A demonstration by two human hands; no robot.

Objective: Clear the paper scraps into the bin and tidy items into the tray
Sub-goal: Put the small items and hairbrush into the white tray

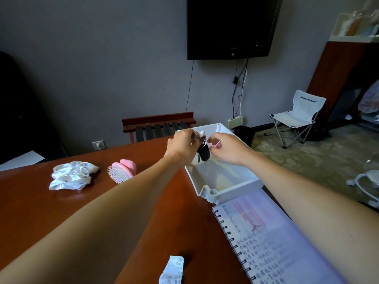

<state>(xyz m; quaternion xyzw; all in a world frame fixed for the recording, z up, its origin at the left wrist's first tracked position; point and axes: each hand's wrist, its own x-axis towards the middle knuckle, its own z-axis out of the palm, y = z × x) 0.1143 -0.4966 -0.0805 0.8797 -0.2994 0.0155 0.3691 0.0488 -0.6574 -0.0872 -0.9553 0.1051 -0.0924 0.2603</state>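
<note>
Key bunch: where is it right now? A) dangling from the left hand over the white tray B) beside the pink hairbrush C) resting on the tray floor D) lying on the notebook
A: the key bunch hangs from the left hand above the white tray, with the right hand close beside it.

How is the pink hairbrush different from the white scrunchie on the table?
The pink hairbrush is rigid, with bristles showing; the white scrunchie is soft, crumpled cloth. The hairbrush lies nearer the white tray; the scrunchie lies farther left. Both rest on the brown table, outside the tray, untouched by either hand.
</note>
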